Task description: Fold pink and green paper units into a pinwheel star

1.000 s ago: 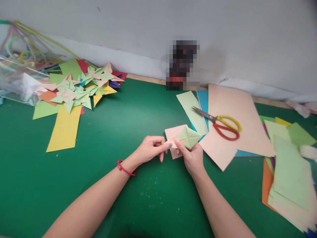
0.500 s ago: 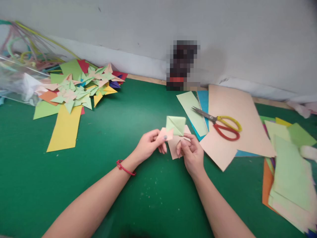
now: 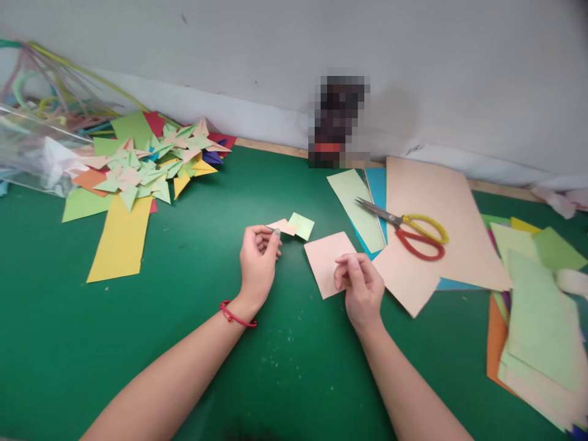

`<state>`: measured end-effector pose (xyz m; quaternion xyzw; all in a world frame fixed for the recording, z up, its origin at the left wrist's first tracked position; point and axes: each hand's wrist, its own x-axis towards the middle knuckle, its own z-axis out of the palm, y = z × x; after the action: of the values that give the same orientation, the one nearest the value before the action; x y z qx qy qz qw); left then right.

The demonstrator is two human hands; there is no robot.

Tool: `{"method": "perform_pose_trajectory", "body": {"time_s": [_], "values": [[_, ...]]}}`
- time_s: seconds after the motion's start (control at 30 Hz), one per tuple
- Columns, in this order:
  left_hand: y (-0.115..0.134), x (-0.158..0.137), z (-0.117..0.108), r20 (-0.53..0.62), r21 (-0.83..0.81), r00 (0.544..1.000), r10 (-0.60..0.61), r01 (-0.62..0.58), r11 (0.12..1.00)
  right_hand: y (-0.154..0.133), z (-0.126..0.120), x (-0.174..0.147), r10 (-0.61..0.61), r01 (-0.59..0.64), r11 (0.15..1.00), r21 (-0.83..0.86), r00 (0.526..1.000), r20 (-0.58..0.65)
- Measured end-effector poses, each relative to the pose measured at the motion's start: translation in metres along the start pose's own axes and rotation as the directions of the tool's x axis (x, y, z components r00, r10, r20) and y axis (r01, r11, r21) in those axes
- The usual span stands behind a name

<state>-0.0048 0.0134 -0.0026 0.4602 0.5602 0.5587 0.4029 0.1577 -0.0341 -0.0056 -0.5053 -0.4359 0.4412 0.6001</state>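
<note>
Left grip (image 3: 258, 262) pinching folded pink-green paper (image 3: 301, 226); right grip (image 3: 365, 288) curled over pink square (image 3: 324, 262), cannot tell if gripping.

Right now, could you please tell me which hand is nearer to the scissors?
Right: the right hand is below and left of the scissors; the left hand is much farther to their left.
</note>
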Motion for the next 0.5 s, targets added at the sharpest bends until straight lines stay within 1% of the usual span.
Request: {"method": "perform_pose_trajectory", "body": {"time_s": [0.07,0.1,0.13,0.2,0.27,0.33,0.4,0.5], "values": [[0.0014,0.0002,0.0,-0.053,0.081,0.992,0.111,-0.106,0.991,0.0004,-0.0005,-0.0004,-0.012,0.012,1.0,-0.002,1.0,0.009],[0.0025,-0.0006,0.0,-0.049,0.131,0.982,0.183,-0.175,0.976,0.0006,-0.0007,-0.0006,-0.019,0.019,1.0,-0.002,1.0,0.014],[0.0038,-0.0017,0.0,-0.016,0.178,0.967,0.254,-0.247,0.952,0.0008,-0.001,-0.0007,-0.025,0.025,1.0,0.0,1.0,0.018],[0.0058,-0.0045,0.0003,0.133,0.243,0.926,0.353,-0.375,0.894,0.0015,-0.0015,-0.0009,-0.032,0.031,0.999,0.016,0.999,0.02],[0.0061,-0.0066,0.0009,0.322,0.28,0.872,0.368,-0.459,0.843,0.0021,-0.0018,-0.0009,-0.027,0.026,0.999,0.035,0.999,0.017],[0.0047,-0.0074,0.0016,0.471,0.315,0.816,0.335,-0.51,0.8,0.0025,-0.0018,-0.0009,-0.018,0.017,0.999,0.042,1.0,0.021],[0.0022,-0.0071,0.0019,0.564,0.357,0.767,0.307,-0.561,0.747,0.0024,-0.0018,-0.001,-0.008,0.007,0.999,0.038,0.999,0.033],[-0.0022,-0.0061,0.0014,0.651,0.393,0.695,0.304,-0.651,0.649,0.0019,-0.002,-0.0016,-0.003,0.001,1.0,0.022,0.998,0.069]]}}
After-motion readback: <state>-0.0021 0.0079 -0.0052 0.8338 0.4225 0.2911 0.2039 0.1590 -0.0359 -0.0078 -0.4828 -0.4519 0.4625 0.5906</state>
